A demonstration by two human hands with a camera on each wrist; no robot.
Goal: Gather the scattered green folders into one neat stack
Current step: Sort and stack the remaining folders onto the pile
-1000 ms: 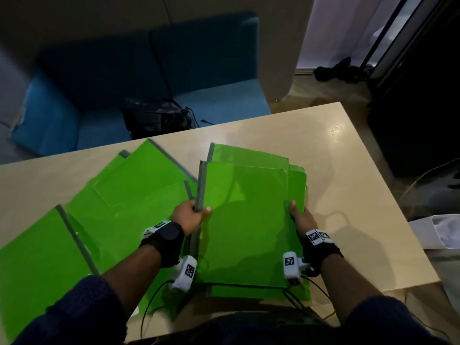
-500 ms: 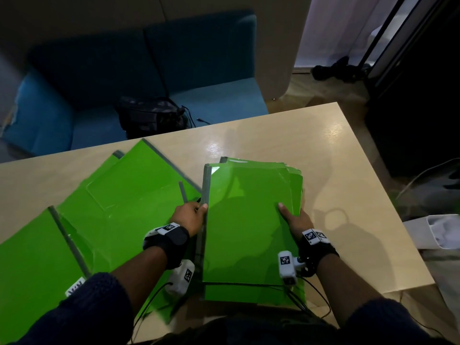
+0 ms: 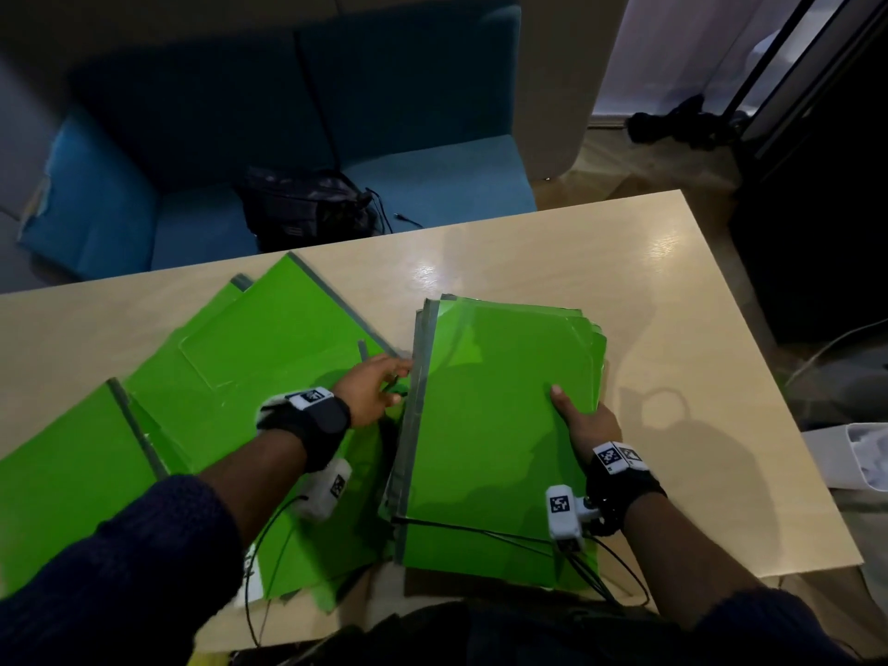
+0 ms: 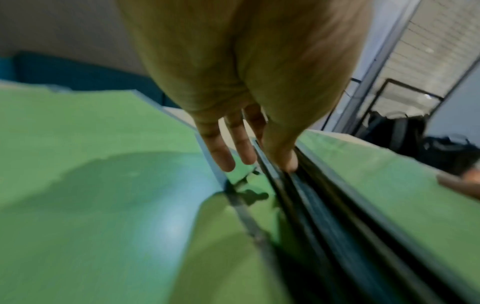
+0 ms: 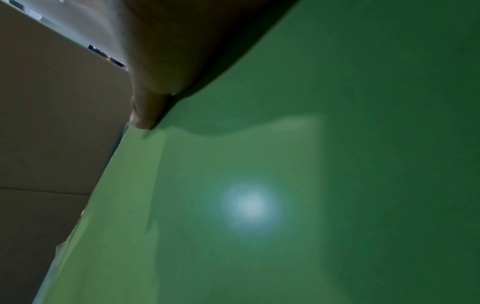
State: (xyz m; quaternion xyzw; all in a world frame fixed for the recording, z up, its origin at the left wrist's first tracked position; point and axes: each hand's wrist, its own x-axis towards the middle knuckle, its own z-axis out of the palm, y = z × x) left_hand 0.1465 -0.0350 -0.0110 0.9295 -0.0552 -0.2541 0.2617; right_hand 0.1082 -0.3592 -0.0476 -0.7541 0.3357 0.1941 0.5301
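Note:
A stack of green folders [image 3: 495, 425] with grey spines lies right of centre on the table [image 3: 672, 305]. My left hand [image 3: 379, 386] presses against the stack's left spine edge with straight fingers [image 4: 233, 148]; the thumb touches the spines [image 4: 324, 205]. My right hand [image 3: 576, 415] holds the stack's right edge, its thumb [image 5: 145, 115] lying on the top cover [image 5: 285, 185] and its fingers hidden below. Loose green folders overlap to the left [image 3: 269, 358], and another one lies at the near left [image 3: 62, 473].
A blue sofa [image 3: 384, 113] with a black bag [image 3: 307, 209] stands beyond the table's far edge. A white box [image 3: 855, 454] sits off the right edge. Thin cables [image 3: 480, 531] cross the stack's near end. Bare tabletop shows far right.
The offset folders in the stack have been pushed into closer line. My left hand went from gripping the spine to pressing flat against it. My right thumb slid further onto the top cover.

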